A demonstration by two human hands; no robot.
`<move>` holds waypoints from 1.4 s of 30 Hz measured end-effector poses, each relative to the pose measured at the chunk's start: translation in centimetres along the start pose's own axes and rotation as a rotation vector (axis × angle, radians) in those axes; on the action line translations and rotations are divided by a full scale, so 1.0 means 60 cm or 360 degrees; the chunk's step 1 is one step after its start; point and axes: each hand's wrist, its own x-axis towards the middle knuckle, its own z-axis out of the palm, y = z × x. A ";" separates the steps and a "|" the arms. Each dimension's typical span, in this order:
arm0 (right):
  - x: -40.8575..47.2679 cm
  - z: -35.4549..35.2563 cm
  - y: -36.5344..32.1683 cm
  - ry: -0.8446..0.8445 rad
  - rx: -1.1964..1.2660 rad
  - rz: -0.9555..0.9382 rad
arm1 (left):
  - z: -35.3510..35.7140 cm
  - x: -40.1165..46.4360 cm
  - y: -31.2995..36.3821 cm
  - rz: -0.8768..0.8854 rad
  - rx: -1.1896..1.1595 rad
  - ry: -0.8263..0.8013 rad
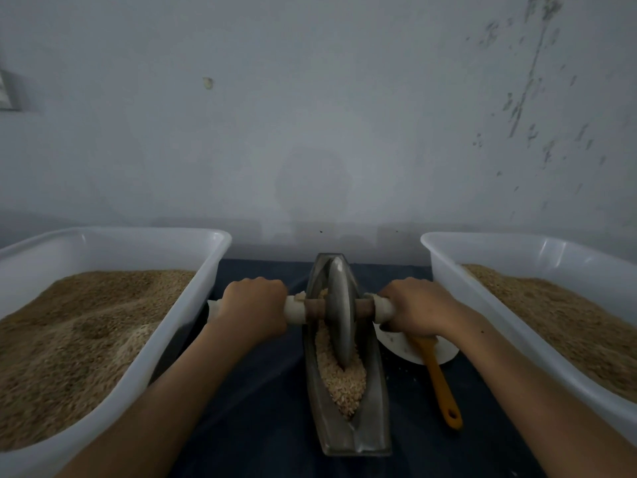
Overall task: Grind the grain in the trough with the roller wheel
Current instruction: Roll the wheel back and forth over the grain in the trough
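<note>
Both hands grasp the axle of the roller wheel (341, 312): the left hand (253, 305) is wrapped around the pale left handle end, the right hand (413, 307) around the right handle end. Two large white tubs flank the work area, the left tub (193, 298) and the right tub (444, 270), each filled with brown grain. Between them, on a dark cloth (269, 408), lies the metal trough (374, 419), its long axis running from the person toward the wall (310, 115). The axle crosses the trough at a right angle. The wheel stands upright on edge in the trough's far half, resting in pale grain (341, 384). An orange-handled spatula (439, 377) lies right of the trough, its head on a white dish (400, 343).
</note>
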 end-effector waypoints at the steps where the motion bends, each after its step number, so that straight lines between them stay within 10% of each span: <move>1: 0.000 0.004 -0.001 0.0097 -0.0005 0.0003 | 0.003 0.000 0.002 -0.0013 -0.0003 0.0072; 7: 0.002 0.018 -0.007 0.0415 -0.0039 0.0021 | 0.013 -0.003 0.002 -0.0030 -0.0063 0.0248; 18: -0.005 -0.013 0.003 -0.0265 0.0109 -0.0005 | -0.007 0.004 -0.004 0.0049 0.0010 -0.0175; 28: 0.013 0.025 -0.001 0.0492 -0.0086 0.0013 | 0.017 -0.003 0.002 -0.0045 -0.0092 0.0311; 42: -0.004 -0.011 -0.001 -0.0177 0.0017 0.0000 | -0.007 0.001 -0.001 0.0008 -0.0040 -0.0169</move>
